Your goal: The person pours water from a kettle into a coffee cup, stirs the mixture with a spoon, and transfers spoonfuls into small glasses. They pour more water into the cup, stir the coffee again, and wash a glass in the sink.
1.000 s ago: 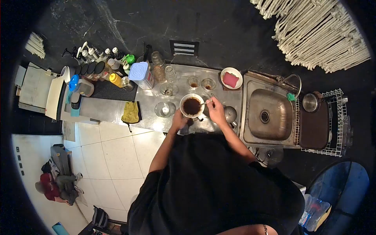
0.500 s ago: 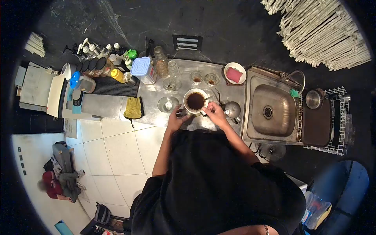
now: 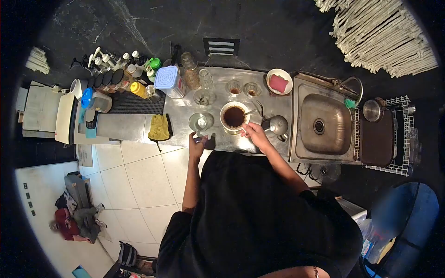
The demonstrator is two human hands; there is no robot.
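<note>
A white coffee dripper point(image 3: 224, 121) holds dark liquid, with a spoon-like handle leaning at its right rim. My right hand point(image 3: 256, 136) is closed at its lower right edge, fingers pinching what looks like its handle. What stands beneath the dripper is mostly hidden. My left hand point(image 3: 197, 146) is off the dripper, by the counter's front edge, thumb and fingers apart. Just beyond it stands a clear glass vessel point(image 3: 200, 122). Right of the dripper is a metal gooseneck kettle point(image 3: 278, 125). Two small glasses, one point(image 3: 233, 86) and another point(image 3: 252, 89), have brown contents behind the dripper.
A steel sink point(image 3: 301, 148) lies to the right, with a wire rack point(image 3: 404, 139) past it. A white bowl point(image 3: 288, 78) holds a pink sponge. Leftward are a yellow cloth point(image 3: 160, 127), a blue-lidded tub point(image 3: 169, 82) and several bottles. A person point(image 3: 67, 224) sits far left.
My left hand has moved away from the dripper, left and down toward the counter edge. The right hand stays at the dripper. The view has shifted slightly.
</note>
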